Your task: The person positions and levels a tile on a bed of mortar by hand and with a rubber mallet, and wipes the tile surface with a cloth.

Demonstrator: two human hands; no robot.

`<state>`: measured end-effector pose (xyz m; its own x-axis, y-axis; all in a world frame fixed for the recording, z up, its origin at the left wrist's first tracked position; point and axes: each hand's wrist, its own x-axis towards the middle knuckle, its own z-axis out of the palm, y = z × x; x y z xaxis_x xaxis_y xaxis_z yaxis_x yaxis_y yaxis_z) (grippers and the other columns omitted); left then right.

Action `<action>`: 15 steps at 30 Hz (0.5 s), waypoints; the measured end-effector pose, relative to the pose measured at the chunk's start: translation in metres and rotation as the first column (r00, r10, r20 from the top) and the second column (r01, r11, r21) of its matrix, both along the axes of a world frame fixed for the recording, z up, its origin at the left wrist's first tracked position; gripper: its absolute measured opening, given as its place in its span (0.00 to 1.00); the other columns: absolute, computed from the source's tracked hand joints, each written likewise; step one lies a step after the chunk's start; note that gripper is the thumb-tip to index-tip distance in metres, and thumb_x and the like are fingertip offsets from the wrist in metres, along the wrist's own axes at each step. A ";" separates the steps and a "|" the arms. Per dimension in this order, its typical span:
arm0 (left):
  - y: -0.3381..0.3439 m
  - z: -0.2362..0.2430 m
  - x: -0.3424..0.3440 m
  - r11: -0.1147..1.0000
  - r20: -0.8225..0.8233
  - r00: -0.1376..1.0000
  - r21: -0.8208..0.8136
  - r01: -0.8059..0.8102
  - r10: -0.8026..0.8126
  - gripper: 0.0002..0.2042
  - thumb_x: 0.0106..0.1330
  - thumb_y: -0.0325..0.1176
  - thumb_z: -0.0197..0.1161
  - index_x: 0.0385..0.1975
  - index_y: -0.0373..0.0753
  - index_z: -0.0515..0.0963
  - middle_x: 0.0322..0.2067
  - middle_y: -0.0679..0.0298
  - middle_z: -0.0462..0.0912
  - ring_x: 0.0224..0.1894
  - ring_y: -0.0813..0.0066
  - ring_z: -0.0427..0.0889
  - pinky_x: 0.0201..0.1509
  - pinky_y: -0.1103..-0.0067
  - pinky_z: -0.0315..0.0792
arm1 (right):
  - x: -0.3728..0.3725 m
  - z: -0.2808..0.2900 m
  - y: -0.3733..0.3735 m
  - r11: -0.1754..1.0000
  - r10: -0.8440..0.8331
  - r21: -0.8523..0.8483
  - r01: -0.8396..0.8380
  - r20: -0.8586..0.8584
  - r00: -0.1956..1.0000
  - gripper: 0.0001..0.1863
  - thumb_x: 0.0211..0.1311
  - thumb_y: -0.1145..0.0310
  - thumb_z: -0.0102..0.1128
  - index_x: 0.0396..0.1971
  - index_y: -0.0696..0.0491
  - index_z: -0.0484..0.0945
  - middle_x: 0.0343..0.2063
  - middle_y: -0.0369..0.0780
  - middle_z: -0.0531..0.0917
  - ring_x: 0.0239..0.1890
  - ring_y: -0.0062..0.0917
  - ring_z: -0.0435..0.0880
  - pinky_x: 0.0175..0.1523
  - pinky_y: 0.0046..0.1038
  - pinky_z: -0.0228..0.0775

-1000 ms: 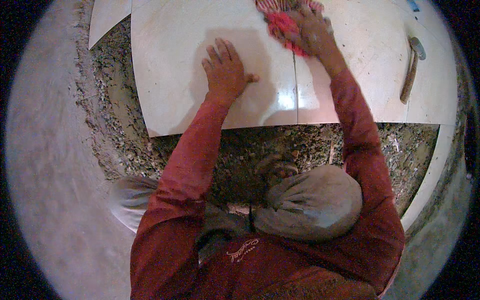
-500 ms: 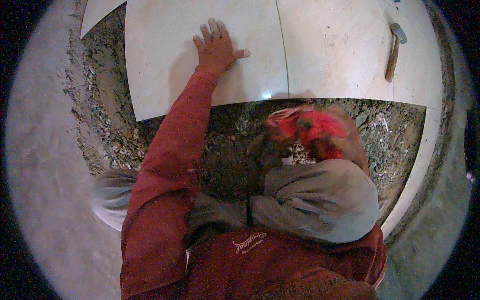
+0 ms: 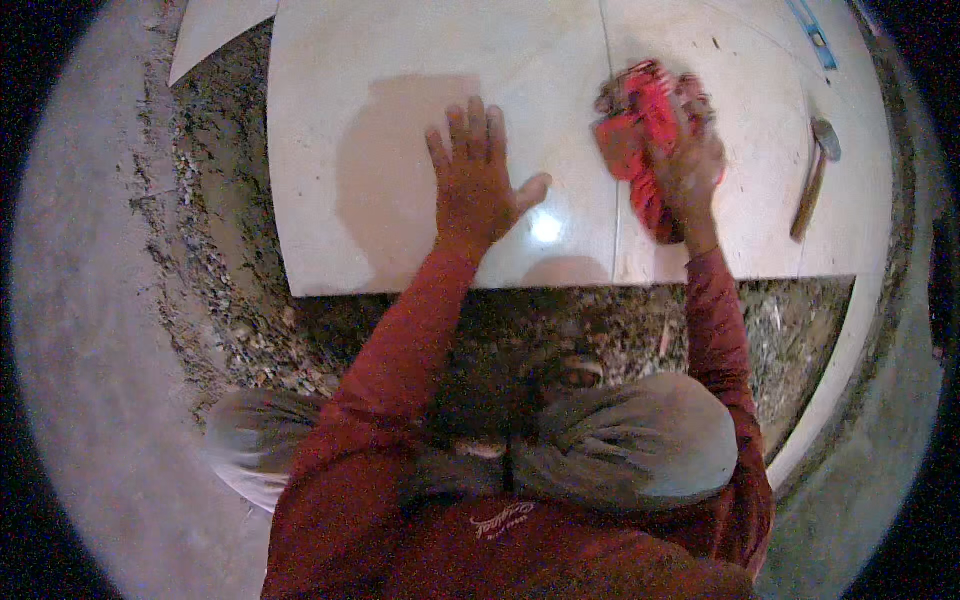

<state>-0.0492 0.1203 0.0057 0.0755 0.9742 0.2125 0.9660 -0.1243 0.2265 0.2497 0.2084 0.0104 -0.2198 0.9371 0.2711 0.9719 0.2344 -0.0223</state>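
My left hand (image 3: pixel 475 185) lies flat on a large cream floor tile (image 3: pixel 360 230), its fingers spread and nothing in them. A bunched red cloth (image 3: pixel 640 130) is gripped by my right hand (image 3: pixel 690 175), which presses it onto the neighbouring tile (image 3: pixel 740 250), just right of the joint between the two. The cloth and the hand are slightly blurred. To the right of that hand lies a hammer (image 3: pixel 812 190) with a wooden handle and a grey head.
A blue spirit level (image 3: pixel 815 38) rests on the tiles at the far right. Loose gravelly soil (image 3: pixel 630 320) fills the gap between the tiles and my knees. More soil (image 3: pixel 222 150) runs along the left tile edge. A pale strip (image 3: pixel 825 385) borders the right side.
My right hand has brought the red cloth from beside my knee up onto the tile. The tiles sit lower in view, and my left hand now rests nearer the tile's front edge.
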 end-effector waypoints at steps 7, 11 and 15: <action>0.010 0.016 0.005 0.970 0.131 0.991 -0.241 0.021 0.011 0.54 0.58 0.66 0.66 0.73 0.28 0.57 0.77 0.40 0.49 0.78 0.34 0.46 0.76 0.36 0.37 | -0.081 0.037 0.217 0.882 0.319 -0.129 -0.453 -0.543 0.777 0.31 0.63 0.45 0.63 0.60 0.48 0.80 0.59 0.44 0.81 0.60 0.41 0.81 0.64 0.41 0.71; 0.009 0.010 0.000 0.989 0.109 0.994 -0.147 -0.011 0.027 0.50 0.61 0.67 0.62 0.70 0.27 0.62 0.74 0.38 0.55 0.76 0.31 0.51 0.75 0.34 0.42 | -0.247 0.070 0.209 0.564 0.694 0.029 -0.825 -0.558 0.455 0.14 0.62 0.53 0.59 0.29 0.47 0.85 0.36 0.39 0.87 0.40 0.38 0.84 0.48 0.38 0.73; 0.003 -0.001 0.004 0.979 -0.004 1.000 -0.203 0.019 -0.020 0.48 0.60 0.63 0.63 0.71 0.29 0.63 0.76 0.40 0.54 0.78 0.36 0.50 0.77 0.38 0.42 | -0.384 0.023 0.205 0.825 0.441 -0.075 -0.560 -0.532 0.723 0.32 0.57 0.40 0.64 0.53 0.49 0.84 0.52 0.44 0.85 0.57 0.41 0.82 0.62 0.43 0.71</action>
<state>-0.0448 0.1236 0.0047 0.0953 0.9954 0.0102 0.9653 -0.0949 0.2432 -0.1344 0.4135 0.0337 -0.5731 0.7720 0.2751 0.5621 0.6145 -0.5536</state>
